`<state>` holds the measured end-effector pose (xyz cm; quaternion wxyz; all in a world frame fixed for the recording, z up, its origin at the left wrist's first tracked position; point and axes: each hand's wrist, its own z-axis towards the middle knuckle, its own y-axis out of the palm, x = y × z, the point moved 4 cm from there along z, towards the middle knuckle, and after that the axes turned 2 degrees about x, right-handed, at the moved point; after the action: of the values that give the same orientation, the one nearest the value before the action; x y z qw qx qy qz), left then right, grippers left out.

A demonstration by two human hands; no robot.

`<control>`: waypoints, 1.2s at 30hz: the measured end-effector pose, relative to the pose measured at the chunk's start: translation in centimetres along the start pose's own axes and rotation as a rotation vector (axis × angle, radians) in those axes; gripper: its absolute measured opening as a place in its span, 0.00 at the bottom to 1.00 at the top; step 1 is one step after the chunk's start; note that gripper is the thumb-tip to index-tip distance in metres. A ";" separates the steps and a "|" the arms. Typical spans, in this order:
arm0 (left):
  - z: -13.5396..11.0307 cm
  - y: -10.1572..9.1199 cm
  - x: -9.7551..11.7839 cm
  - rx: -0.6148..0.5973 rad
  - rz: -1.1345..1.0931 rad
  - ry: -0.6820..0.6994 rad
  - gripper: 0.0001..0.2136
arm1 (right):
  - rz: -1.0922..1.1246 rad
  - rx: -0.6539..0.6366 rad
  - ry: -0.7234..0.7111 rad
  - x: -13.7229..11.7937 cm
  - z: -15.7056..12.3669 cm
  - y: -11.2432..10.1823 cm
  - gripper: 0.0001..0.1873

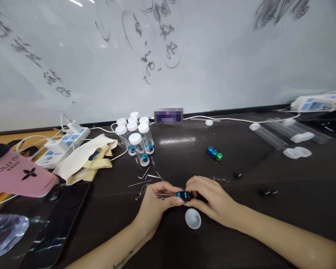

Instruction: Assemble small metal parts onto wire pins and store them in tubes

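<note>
Both hands are right together now, low over the dark tabletop (240,231). The left hand (158,204) has its fingers pinched tight on a thin wire (156,195), and the right hand (210,200) is closed on the blue beads (183,195) sitting on that wire, right between the two sets of fingertips. Just below them, near the right hand's thumb, a white cap (193,218) lies flat on the tabletop. A little beyond the left hand there's a scatter of bent pins (145,179), and behind those a cluster of capped vials (137,138), standing upright with beads showing inside some. Further back from the right hand sit loose blue and green beads (214,153), touching one another, with black beads (237,175) apart to the right. A dark phone (58,220) lies off to the left, near a cloth bag (86,158).
</note>
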<state>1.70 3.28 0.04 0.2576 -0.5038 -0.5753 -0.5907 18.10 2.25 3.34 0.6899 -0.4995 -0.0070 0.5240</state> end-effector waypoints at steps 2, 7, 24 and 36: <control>0.0 0.0 -0.1 -0.010 0.017 -0.006 0.08 | -0.019 -0.026 -0.012 0.0 0.1 0.1 0.15; 0.0 0.0 -0.2 -0.026 0.039 -0.009 0.09 | -0.065 -0.075 -0.028 0.0 0.0 0.3 0.22; 0.0 0.0 0.1 0.002 0.027 -0.003 0.08 | -0.004 -0.016 -0.004 -0.1 0.1 0.0 0.15; 0.0 0.0 0.0 0.006 0.028 -0.005 0.08 | 0.003 -0.024 -0.001 0.0 0.0 0.1 0.13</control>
<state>1.72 3.23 0.06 0.2660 -0.5126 -0.5705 -0.5840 18.06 2.26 3.25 0.6830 -0.5074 -0.0131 0.5253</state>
